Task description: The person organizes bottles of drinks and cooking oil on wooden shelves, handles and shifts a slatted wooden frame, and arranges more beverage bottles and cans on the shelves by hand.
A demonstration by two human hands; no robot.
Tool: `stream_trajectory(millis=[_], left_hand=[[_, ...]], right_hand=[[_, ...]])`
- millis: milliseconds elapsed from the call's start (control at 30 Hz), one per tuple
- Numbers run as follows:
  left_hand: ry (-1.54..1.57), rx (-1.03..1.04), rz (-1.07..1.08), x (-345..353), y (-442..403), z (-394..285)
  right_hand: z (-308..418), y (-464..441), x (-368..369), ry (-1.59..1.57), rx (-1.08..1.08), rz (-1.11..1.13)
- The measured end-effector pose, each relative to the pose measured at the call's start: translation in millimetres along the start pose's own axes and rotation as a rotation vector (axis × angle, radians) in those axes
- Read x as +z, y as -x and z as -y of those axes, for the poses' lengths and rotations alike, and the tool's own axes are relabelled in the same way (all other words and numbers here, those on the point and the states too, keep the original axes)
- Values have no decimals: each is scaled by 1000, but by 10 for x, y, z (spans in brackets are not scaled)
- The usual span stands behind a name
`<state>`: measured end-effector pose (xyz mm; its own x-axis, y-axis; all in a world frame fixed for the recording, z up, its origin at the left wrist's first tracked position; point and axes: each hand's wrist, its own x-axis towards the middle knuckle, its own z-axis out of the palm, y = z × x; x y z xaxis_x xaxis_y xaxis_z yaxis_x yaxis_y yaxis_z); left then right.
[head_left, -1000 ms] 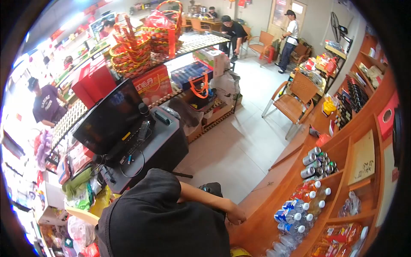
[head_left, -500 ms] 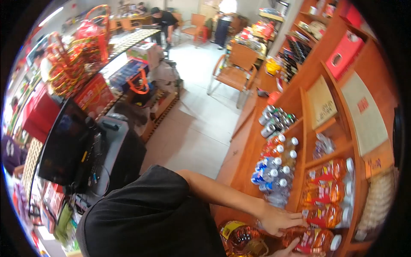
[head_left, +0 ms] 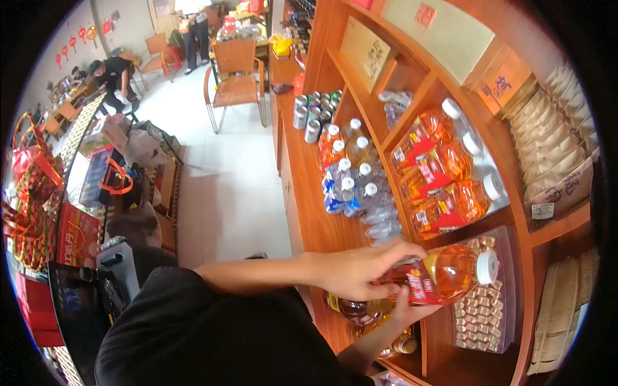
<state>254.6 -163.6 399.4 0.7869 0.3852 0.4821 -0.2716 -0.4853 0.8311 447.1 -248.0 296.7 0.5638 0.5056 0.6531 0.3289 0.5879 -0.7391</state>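
Closing firmly around a smooth, rounded, red-labelled, white-capped transparent bottle of amber liquid, the left hand grips its base, the right hand its near side.

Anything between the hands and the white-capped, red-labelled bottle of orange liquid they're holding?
Nothing visible: the left hand and right hand both touch the white-capped, red-labelled bottle of orange liquid directly.
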Motion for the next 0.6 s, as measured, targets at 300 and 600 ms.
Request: stream_trajectory(millis=[300,600], left_hand=[[159,-512,54,-487,1086,223],[-141,-750,-113,-414,1834,1481]], right_hand=[[377,711,709,194,252,669],[-672,1354,1108,387,457,842]])
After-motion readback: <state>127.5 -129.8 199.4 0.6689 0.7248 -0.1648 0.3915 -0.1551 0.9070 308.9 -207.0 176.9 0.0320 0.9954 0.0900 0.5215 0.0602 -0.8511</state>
